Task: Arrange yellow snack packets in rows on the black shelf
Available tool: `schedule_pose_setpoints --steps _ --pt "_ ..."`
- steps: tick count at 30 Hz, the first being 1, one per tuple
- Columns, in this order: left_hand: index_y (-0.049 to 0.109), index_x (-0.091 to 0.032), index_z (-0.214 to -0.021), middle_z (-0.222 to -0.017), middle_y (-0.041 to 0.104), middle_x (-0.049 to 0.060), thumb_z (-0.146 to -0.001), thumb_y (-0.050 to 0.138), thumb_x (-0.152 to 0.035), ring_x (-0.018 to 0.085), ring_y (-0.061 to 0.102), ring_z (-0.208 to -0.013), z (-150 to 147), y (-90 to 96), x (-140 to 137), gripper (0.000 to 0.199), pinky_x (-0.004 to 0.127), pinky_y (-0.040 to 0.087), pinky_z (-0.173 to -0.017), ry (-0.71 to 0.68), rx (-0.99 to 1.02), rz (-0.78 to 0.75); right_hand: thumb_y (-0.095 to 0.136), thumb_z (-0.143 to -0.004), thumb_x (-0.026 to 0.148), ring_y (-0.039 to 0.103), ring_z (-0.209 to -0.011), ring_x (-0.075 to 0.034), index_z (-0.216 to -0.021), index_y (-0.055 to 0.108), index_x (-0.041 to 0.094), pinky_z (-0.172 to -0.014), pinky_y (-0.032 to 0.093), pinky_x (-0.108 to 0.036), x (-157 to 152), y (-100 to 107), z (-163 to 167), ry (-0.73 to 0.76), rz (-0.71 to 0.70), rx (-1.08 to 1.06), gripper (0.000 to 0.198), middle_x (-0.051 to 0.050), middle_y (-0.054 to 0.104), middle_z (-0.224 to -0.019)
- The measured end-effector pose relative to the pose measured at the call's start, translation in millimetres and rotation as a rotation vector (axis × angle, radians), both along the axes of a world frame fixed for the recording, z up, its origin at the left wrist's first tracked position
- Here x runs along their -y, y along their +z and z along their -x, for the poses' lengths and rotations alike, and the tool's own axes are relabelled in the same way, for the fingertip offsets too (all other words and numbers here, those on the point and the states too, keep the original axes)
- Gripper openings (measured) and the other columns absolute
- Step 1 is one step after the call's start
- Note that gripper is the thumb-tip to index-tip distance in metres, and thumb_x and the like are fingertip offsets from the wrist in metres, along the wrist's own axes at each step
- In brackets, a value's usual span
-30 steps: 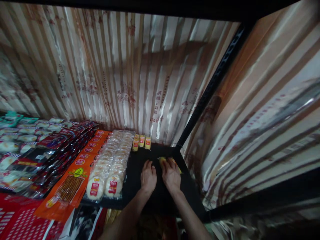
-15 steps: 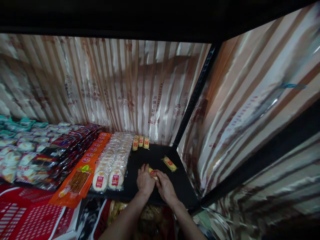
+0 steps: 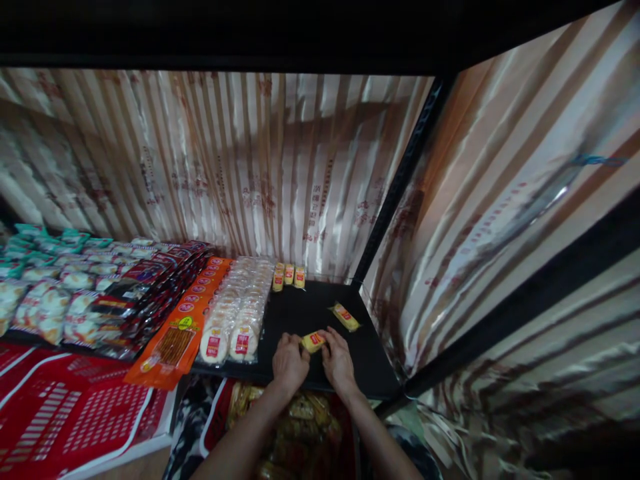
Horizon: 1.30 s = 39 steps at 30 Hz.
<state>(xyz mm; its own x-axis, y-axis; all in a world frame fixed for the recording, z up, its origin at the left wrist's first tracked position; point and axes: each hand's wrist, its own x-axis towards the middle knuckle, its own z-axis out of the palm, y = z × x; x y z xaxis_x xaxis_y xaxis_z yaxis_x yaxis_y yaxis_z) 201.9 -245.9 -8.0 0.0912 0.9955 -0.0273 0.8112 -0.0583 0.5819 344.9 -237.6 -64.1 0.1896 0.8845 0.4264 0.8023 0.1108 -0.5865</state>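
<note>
Head view: and the left hand [image 3: 291,361] and right hand [image 3: 338,357] have eased apart, so the yellow packet [image 3: 313,342] shows clearly, held end to end between them by the black shelf's [image 3: 295,310] front edge; half a second ago they mostly covered it. The loose packet [image 3: 346,317] stays near the right edge.
</note>
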Motion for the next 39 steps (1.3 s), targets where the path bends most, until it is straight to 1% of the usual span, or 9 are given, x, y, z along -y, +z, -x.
schedule_pose_setpoints --steps 3,8,12,16,20,24,31,35,39 --pt "0.058 -0.018 -0.090 -0.100 0.057 0.005 -0.081 0.045 -0.022 0.015 0.055 -0.097 0 2.2 -2 0.016 0.022 0.041 -0.083 0.045 0.020 -0.012 0.042 -0.072 0.009 0.050 -0.114 -0.025 -0.100 0.066 0.020 -0.095 0.044 -0.042 -2 -4 -2 -0.040 0.001 0.025 0.038 -0.011 0.056 -0.120" --pt "0.052 -0.017 -0.113 -0.111 0.055 0.008 -0.083 0.045 -0.022 0.017 0.057 -0.095 -3 -0.8 -9 0.031 0.024 0.042 -0.080 0.025 0.049 0.033 0.038 -0.075 0.012 0.051 -0.113 -0.022 -0.107 0.063 0.019 -0.095 0.045 -0.041 -4 -5 -3 -0.019 -0.023 -0.071 0.041 -0.012 0.055 -0.120" --pt "0.059 -0.017 -0.099 -0.105 0.056 0.007 -0.081 0.047 -0.017 0.015 0.057 -0.093 -6 -6.2 -7 0.021 0.022 0.041 -0.082 -0.024 0.024 0.080 0.040 -0.076 0.019 0.056 -0.106 -0.022 -0.112 0.057 0.015 -0.088 0.050 -0.038 -6 -1 2 -0.076 -0.078 -0.203 0.040 -0.014 0.058 -0.114" --pt "0.059 -0.018 -0.092 -0.103 0.054 0.006 -0.080 0.047 -0.015 0.014 0.056 -0.090 -9 -10.8 -4 0.017 0.021 0.041 -0.080 -0.008 0.021 0.034 0.044 -0.078 0.030 0.065 -0.079 -0.020 -0.103 0.058 0.015 -0.069 0.054 -0.032 -6 10 10 -0.100 0.050 -0.315 0.033 -0.012 0.065 -0.092" --pt "0.057 -0.018 -0.087 -0.097 0.055 0.004 -0.081 0.044 -0.012 0.013 0.056 -0.085 -11 -18.1 -11 0.016 0.021 0.042 -0.077 0.005 0.094 0.003 0.048 -0.077 0.036 0.065 -0.065 -0.018 -0.095 0.059 0.018 -0.061 0.053 -0.029 -9 20 15 -0.032 0.184 -0.321 0.027 -0.006 0.067 -0.076" --pt "0.053 -0.018 -0.076 -0.085 0.055 0.002 -0.077 0.041 -0.003 0.012 0.055 -0.080 -10 -25.7 -20 0.020 0.021 0.042 -0.075 0.018 0.245 -0.055 0.053 -0.073 0.035 0.064 -0.064 -0.017 -0.081 0.060 0.021 -0.063 0.052 -0.029 -17 22 17 0.021 0.196 -0.346 0.018 -0.004 0.066 -0.075" --pt "0.052 -0.020 -0.074 -0.091 0.057 0.002 -0.078 0.038 -0.006 0.012 0.056 -0.083 -6 -23.7 -44 0.019 0.024 0.045 -0.076 0.055 0.511 -0.190 0.055 -0.069 0.032 0.066 -0.083 -0.020 -0.101 0.056 0.018 -0.072 0.053 -0.032 -45 24 30 -0.008 0.143 -0.658 0.035 -0.008 0.068 -0.092" --pt "0.053 -0.019 -0.076 -0.089 0.057 0.003 -0.079 0.038 -0.007 0.013 0.057 -0.083 -2 -23.6 -66 0.019 0.026 0.046 -0.078 0.080 0.525 -0.242 0.058 -0.067 0.031 0.067 -0.080 -0.020 -0.103 0.057 0.015 -0.071 0.053 -0.031 -66 25 36 0.033 0.234 -0.839 0.040 -0.009 0.070 -0.089" --pt "0.056 -0.015 -0.090 -0.093 0.059 0.007 -0.077 0.043 -0.007 0.017 0.058 -0.092 -1 -25.8 -83 0.020 0.031 0.047 -0.085 0.158 0.421 -0.314 0.063 -0.062 0.031 0.065 -0.078 -0.018 -0.101 0.058 0.018 -0.073 0.052 -0.029 -90 23 39 -0.003 0.157 -0.866 0.041 -0.003 0.069 -0.084"
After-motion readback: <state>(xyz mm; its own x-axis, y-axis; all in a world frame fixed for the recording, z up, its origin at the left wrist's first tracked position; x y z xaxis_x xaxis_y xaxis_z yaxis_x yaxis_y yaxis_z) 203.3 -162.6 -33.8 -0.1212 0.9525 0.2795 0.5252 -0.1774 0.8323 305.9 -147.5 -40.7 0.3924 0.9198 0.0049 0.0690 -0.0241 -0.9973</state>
